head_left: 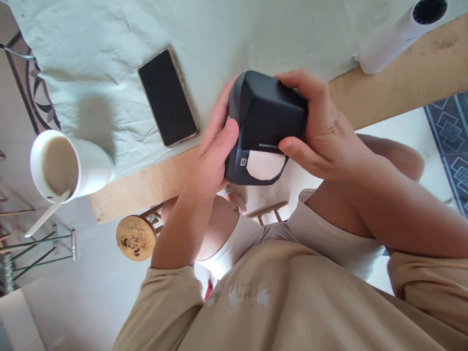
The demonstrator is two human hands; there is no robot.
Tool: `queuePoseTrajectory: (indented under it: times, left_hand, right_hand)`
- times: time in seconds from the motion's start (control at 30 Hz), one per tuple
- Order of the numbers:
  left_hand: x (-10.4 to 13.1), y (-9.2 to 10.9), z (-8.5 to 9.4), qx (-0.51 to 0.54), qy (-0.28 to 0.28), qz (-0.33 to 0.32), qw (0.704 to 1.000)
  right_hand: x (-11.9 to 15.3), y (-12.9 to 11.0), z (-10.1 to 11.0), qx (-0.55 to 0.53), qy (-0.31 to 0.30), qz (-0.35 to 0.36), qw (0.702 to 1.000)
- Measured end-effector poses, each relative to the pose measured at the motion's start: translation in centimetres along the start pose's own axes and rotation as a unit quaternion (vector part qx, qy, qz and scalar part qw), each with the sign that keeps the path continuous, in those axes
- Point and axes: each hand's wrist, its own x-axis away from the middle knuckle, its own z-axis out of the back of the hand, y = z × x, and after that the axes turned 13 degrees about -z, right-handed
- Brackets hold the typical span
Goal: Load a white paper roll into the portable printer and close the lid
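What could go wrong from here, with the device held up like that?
The black device is held between the left hand and right hand near the table's front edge; if the grip slipped, it might fall to the floor.

The white cup, holding a drink and a spoon, looks close to the table's edge; a stray left arm could spill it, possibly toward the phone.

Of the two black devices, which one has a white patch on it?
The Niimbot label printer, held between the left hand and right hand. The white patch sits below its lettering; the smartphone lies on the cloth, its screen plain black.
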Motion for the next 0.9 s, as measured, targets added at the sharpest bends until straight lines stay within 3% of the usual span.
queuePoseTrajectory:
  times: [0.17, 0.37, 0.57, 0.73, 0.87, 0.9]
  left_hand:
    - [-0.1, 1.2, -0.7, 0.010, 0.026, 0.043, 0.999]
    - [0.3, 1.0, -0.6, 0.039, 0.076, 0.081, 0.993]
    - [0.4, 1.8, -0.7, 0.067, 0.059, 0.064, 0.994]
    - [0.2, 2.3, -0.9, 0.093, 0.059, 0.075, 0.991]
    - [0.2, 2.0, -1.4, 0.139, 0.037, 0.108, 0.984]
    - [0.3, 1.9, -1.6, 0.142, 0.044, 0.104, 0.983]
  right_hand:
    - [0.0, 0.0, 0.1, -0.010, -0.018, -0.005, 1.000]
    - [0.0, -0.1, 0.2, -0.107, 0.070, -0.010, 0.992]
    - [-0.1, 0.0, 0.3, -0.060, 0.026, 0.064, 0.996]
    - [-0.2, 0.1, 0.5, -0.046, 0.014, 0.081, 0.996]
    - [-0.1, 0.5, 0.5, -0.025, 0.068, 0.096, 0.993]
    - [0.0, 0.8, 0.4, -0.038, 0.086, 0.073, 0.993]
